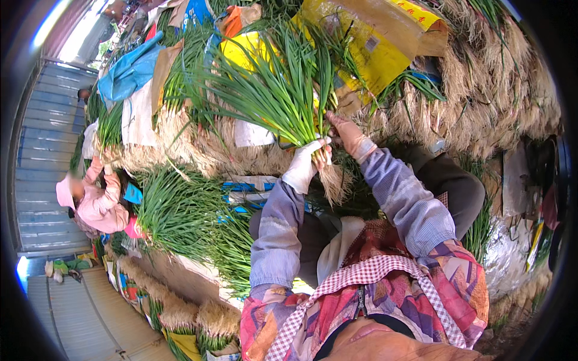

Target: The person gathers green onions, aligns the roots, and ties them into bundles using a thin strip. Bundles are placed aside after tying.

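My left hand (pixel 303 168), in a pale glove, grips a thick bunch of green garlic-like plants (pixel 289 104) low on the stems. The long flat leaves fan up and to the left. Below the grip hang the bunch's pale, stringy roots (pixel 335 182). My right hand (pixel 350 133), also gloved, is at the right side of the bunch, with its fingers against the stems. Its fingertips are partly hidden, so whether it holds any stalks is unclear. Both hands are in front of a long heap of rooted plants (pixel 189 140).
Yellow printed sacking (pixel 361 49) and a blue plastic sheet (pixel 128 70) lie on the heap. More roots (pixel 483 90) stack at the right. Loose greens (pixel 180 212) lie left of my knees. A person in a pink hat (pixel 97 198) works at the left, near a metal wall (pixel 49 158).
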A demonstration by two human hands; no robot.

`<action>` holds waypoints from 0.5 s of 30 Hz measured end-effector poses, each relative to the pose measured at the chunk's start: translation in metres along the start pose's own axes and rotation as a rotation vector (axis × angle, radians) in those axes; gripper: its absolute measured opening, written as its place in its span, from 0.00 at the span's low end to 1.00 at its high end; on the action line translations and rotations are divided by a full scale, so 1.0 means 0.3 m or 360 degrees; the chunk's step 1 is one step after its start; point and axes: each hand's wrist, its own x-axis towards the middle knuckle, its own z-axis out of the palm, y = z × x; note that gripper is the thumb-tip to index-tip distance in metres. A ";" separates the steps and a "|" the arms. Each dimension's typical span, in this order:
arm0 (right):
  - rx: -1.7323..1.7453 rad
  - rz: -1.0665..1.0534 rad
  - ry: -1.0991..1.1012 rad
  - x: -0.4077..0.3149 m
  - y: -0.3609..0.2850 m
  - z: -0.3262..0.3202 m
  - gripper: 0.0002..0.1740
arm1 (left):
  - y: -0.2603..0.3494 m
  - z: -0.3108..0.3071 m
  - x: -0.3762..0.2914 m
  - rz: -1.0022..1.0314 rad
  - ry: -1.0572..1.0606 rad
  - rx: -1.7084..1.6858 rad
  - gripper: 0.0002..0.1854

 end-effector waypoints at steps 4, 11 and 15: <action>0.1358 0.0131 -0.0126 0.021 0.053 -0.003 0.19 | 0.015 -0.015 0.004 0.0066 0.0213 0.0093 0.11; -0.2628 -0.0634 -0.0085 -0.133 -0.029 -0.264 0.35 | 0.210 0.043 -0.174 0.0508 0.0165 0.0351 0.11; -0.2629 -0.0659 0.0806 0.058 -0.252 -0.200 0.23 | 0.216 0.039 -0.181 0.0405 0.0136 0.0040 0.11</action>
